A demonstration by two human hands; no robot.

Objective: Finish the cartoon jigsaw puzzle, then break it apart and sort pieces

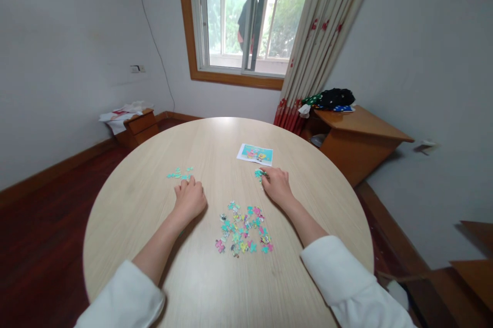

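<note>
1. Left hand (191, 197): it is palm down over the table (134, 230), fingers bent forward, fingertips at the near right edge of the left group (177, 175) of puzzle pieces.
2. Left grip: the fingers are loosely curled and the back of the hand hides their undersides; I cannot tell whether a piece is held.
3. The left group, mostly turquoise, lies flat just beyond the fingertips and to their left, its pieces spread in a loose band.
4. Right hand (278, 184): it reaches in from the right, thumb and fingers bent toward the right group (259, 174), a small turquoise cluster.
5. Right grip: thumb and forefinger look narrowly set at the cluster's right edge; whether they pinch a piece I cannot tell.
6. The right group lies just left of those fingertips, partly covered by them, and just on the near side of the card (256, 155).
7. The card shows a pink figure and a yellow one on turquoise; it lies beyond the right hand, apart from it.
8. The pile (236, 237), mixed turquoise, pink, yellow and pale green, lies between the forearms, nearer the person than both hands and touched by neither.
</note>
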